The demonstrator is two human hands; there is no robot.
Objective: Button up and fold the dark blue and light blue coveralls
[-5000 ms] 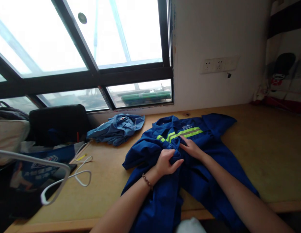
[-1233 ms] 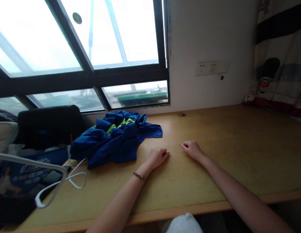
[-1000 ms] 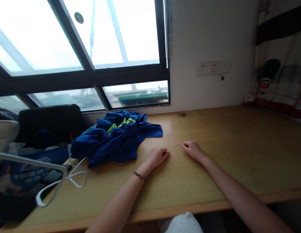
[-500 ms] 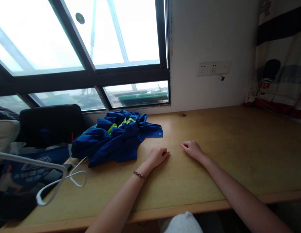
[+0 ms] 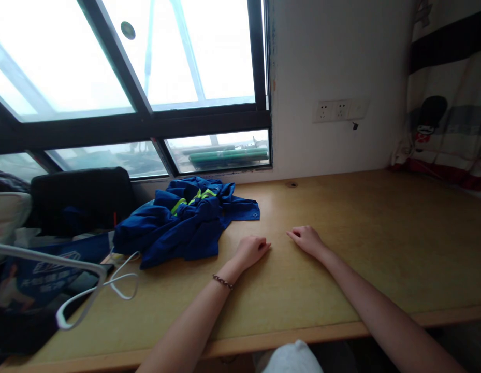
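My left hand [image 5: 251, 247] rests on the bare wooden table [image 5: 341, 280], fingers loosely curled under and holding nothing; a bead bracelet sits on its wrist. My right hand [image 5: 307, 239] lies a short way to its right, also curled with knuckles up and nothing in it. A crumpled blue work jacket [image 5: 186, 223] with yellow-green reflective stripes lies in a heap to the left of my left hand, near the window. Neither hand touches it.
A white clothes hanger [image 5: 88, 290] lies at the table's left edge beside a blue printed bag [image 5: 46, 264] and a black case [image 5: 81, 199]. A window runs along the back. Wall sockets [image 5: 339, 110] and a patterned cloth [image 5: 442, 129] are at the right.
Five seconds ago the jacket lay spread under both hands; now it sits bunched at the left. Over the last second neither hand has moved.
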